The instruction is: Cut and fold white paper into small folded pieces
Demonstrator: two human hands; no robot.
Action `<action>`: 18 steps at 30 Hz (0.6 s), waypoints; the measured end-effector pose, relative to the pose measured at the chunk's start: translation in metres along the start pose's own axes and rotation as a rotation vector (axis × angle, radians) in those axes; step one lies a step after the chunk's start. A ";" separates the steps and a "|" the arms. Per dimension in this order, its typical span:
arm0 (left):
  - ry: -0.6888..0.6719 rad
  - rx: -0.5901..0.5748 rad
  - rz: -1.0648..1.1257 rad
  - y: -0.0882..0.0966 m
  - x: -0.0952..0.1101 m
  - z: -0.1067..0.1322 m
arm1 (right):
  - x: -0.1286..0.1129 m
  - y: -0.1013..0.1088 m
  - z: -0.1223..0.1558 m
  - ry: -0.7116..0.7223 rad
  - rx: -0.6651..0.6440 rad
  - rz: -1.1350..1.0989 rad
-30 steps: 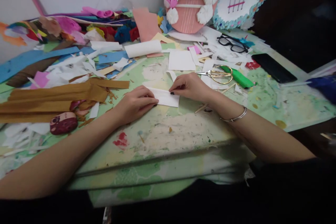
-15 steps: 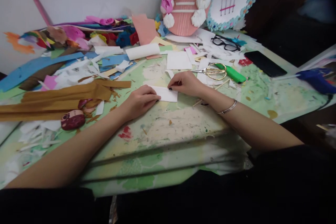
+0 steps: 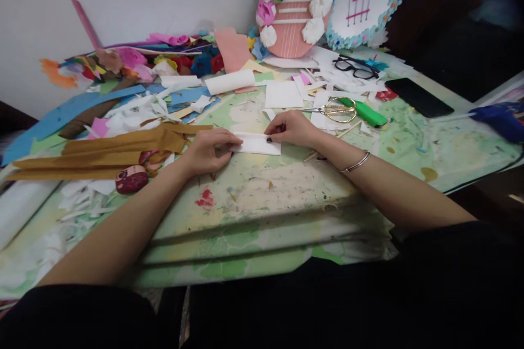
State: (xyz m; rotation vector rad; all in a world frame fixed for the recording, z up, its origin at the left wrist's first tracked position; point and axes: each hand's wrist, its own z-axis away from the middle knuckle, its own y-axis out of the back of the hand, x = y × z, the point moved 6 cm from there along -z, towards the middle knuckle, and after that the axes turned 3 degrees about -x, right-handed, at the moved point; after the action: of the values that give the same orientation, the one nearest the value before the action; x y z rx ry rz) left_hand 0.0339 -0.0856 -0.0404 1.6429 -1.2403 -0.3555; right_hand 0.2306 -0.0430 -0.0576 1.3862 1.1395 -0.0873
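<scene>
Paper (image 3: 256, 145) runs lengthwise from my left hand (image 3: 210, 150) to my right hand (image 3: 292, 128). I see each grip pinching it near one end, neither hand nearer.

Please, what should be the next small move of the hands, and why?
Perhaps the right hand should press along the upper edge of the white paper, since its fingertips are near that edge, and the left hand touches the left end.
</scene>
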 end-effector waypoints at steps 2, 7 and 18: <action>0.024 -0.002 0.007 0.002 -0.003 0.001 | 0.001 0.000 0.000 -0.009 -0.002 -0.009; -0.017 -0.026 -0.037 -0.002 0.001 -0.001 | 0.002 -0.001 -0.001 -0.008 -0.001 -0.012; -0.121 -0.034 -0.142 -0.001 0.005 -0.001 | 0.004 -0.001 -0.002 -0.006 -0.034 -0.013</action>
State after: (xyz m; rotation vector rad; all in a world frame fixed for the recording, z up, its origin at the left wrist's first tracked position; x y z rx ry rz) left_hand 0.0375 -0.0895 -0.0394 1.7056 -1.2019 -0.5684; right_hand 0.2309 -0.0394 -0.0604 1.3477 1.1403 -0.0805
